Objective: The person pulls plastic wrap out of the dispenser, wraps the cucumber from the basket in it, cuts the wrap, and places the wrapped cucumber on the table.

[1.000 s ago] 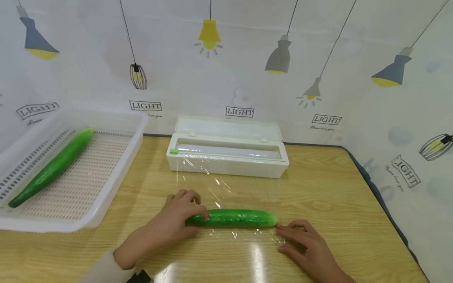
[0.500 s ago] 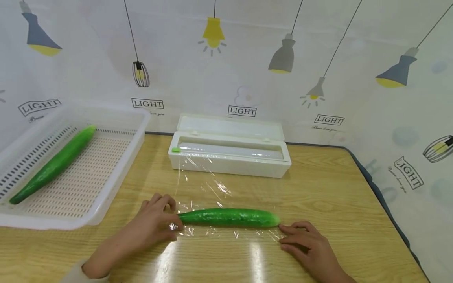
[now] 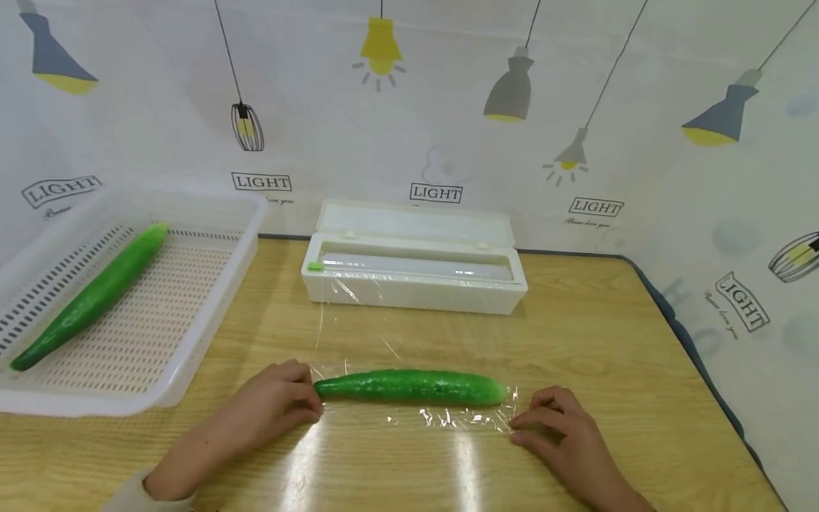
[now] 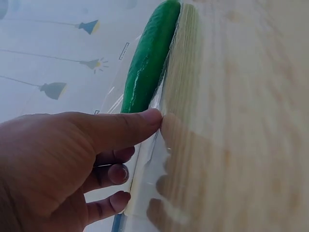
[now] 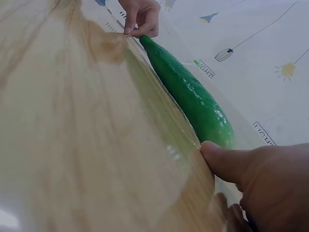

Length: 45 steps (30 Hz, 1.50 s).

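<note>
A long, bumpy-skinned green cucumber (image 3: 411, 387) lies crosswise on a sheet of thin, crinkled cling film (image 3: 384, 348) spread over the pale wood-grain table (image 3: 595, 334). The film runs back from the cucumber to a white rectangular plastic dispenser box (image 3: 414, 274) with its lid tipped open, just behind the cucumber.

At the cucumber's tapered end, the left hand (image 3: 276, 407) pinches the film's edge between thumb and curled fingers; the left wrist view shows the thumb tip pressed on the glossy film right beside the cucumber. At the cucumber's blunt end, the right hand (image 3: 558, 430) grips the opposite edge of the film, its thumb on the wrinkled plastic just beside the cucumber's tip.

Well to the left of the cucumber sits a white, slotted plastic basket (image 3: 211, 306), shallow and rectangular, holding a second cucumber (image 3: 89, 295), smooth and slender, laid diagonally.
</note>
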{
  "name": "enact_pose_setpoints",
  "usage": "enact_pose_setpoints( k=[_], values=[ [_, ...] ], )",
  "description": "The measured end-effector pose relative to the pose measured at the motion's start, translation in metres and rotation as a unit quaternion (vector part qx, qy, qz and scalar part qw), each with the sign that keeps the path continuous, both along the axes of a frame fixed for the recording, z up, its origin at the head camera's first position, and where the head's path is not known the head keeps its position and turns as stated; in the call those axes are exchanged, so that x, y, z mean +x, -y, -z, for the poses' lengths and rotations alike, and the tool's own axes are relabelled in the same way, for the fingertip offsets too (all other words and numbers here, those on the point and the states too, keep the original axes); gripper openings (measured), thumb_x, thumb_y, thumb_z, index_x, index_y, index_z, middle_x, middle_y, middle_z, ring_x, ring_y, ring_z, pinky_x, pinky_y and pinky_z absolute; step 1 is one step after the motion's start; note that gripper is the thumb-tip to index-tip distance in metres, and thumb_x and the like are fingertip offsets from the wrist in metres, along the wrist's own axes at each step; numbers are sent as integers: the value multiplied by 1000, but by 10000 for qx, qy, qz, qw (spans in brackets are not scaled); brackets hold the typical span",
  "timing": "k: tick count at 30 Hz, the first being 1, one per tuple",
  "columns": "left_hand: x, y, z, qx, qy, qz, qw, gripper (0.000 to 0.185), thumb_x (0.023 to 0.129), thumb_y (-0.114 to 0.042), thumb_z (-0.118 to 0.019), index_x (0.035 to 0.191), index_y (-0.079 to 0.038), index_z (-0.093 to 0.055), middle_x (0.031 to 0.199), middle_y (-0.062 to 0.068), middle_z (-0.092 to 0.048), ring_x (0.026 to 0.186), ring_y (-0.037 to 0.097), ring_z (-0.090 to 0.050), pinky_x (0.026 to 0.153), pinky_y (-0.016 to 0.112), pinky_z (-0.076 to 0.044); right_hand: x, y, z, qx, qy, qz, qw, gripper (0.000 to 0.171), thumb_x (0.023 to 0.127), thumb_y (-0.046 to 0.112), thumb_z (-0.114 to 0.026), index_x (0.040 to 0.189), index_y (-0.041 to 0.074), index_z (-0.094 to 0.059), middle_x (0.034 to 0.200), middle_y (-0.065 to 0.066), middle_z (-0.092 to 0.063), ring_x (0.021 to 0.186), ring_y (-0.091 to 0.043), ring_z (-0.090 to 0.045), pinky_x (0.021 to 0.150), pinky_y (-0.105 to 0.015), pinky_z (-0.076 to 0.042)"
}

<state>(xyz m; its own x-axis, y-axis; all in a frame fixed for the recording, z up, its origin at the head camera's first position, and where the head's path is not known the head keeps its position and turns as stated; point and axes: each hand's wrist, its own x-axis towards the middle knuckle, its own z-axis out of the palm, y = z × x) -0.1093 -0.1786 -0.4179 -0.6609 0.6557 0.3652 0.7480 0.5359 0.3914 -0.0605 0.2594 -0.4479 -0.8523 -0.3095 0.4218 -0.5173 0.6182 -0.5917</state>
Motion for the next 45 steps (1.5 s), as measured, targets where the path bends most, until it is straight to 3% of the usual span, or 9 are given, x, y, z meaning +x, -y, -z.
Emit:
enact_pose_setpoints(
  k=[5, 11, 19, 24, 31, 35, 38, 45],
  values=[
    [1, 1, -1, -299, 48, -53, 9995, 11, 76, -18, -78, 78, -26, -71, 76, -22, -49, 68, -4, -44, 64, 26, -41, -4, 2, 0, 23, -57, -138, 9999, 26, 73, 9, -83, 89, 28, -73, 95, 9, -57, 87, -5, -53, 77, -13, -43],
    [3, -1, -4, -538, 234, -131, 9982, 6, 82, -21, -73, 81, -25, -69, 82, -22, -55, 74, -1, -53, 67, 30, -44, -10, 2, 1, 229, -250, -178, 9993, 29, 75, 8, -81, 88, 30, -68, 91, 15, -57, 85, -3, -53, 75, -12, -43],
    [4, -2, -8, -440, 323, -360, 9979, 12, 83, -11, -72, 84, -21, -64, 83, -19, -58, 74, 1, -53, 66, 31, -46, -14, 4, -3, -223, 165, 34, 9996, 32, 79, -4, -73, 88, 24, -63, 88, 10, -59, 77, -4, -53, 65, -16, -44],
    [5, -2, -9, -236, 466, -405, 9978, 17, 85, -9, -70, 85, -22, -60, 86, -18, -51, 74, 1, -49, 65, 27, -46, -13, 13, -20, -378, 259, 16, 9989, 26, 80, -11, -69, 86, 14, -63, 86, 3, -60, 76, -7, -54, 63, -18, -45],
    [-1, -7, -1, 354, 271, -511, 9977, 23, 83, -8, -74, 83, -23, -58, 108, -6, -53, 90, 7, -53, 74, 26, -51, -14, 21, -36, -550, 278, -111, 9980, 17, 86, -11, -64, 87, 6, -63, 92, -3, -59, 82, -11, -54, 69, -18, -44],
    [-5, -10, 7, 887, 464, -500, 9937, 25, 78, 1, -72, 82, -19, -59, 91, -9, -56, 76, 6, -50, 63, 21, -48, -18, 20, -32, -584, 284, -126, 9978, 17, 86, -12, -63, 86, 5, -63, 93, -5, -59, 83, -12, -55, 70, -18, -44],
    [-6, -12, 9, 1207, 492, -749, 9886, 25, 75, 4, -71, 80, -18, -61, 79, -11, -54, 68, 5, -47, 56, 20, -44, -23, 15, -20, -507, 181, -114, 9985, 17, 87, -10, -63, 86, 7, -62, 90, -5, -60, 80, -12, -54, 67, -17, -43],
    [-9, -18, 12, 1516, 104, -1261, 9803, 25, 72, 8, -70, 78, -15, -62, 71, -11, -50, 62, 3, -45, 51, 19, -41, -33, 7, -3, -306, 84, 194, 9993, 18, 91, 0, -62, 86, 16, -61, 86, 4, -62, 70, -7, -51, 60, -19, -42]
  ],
)
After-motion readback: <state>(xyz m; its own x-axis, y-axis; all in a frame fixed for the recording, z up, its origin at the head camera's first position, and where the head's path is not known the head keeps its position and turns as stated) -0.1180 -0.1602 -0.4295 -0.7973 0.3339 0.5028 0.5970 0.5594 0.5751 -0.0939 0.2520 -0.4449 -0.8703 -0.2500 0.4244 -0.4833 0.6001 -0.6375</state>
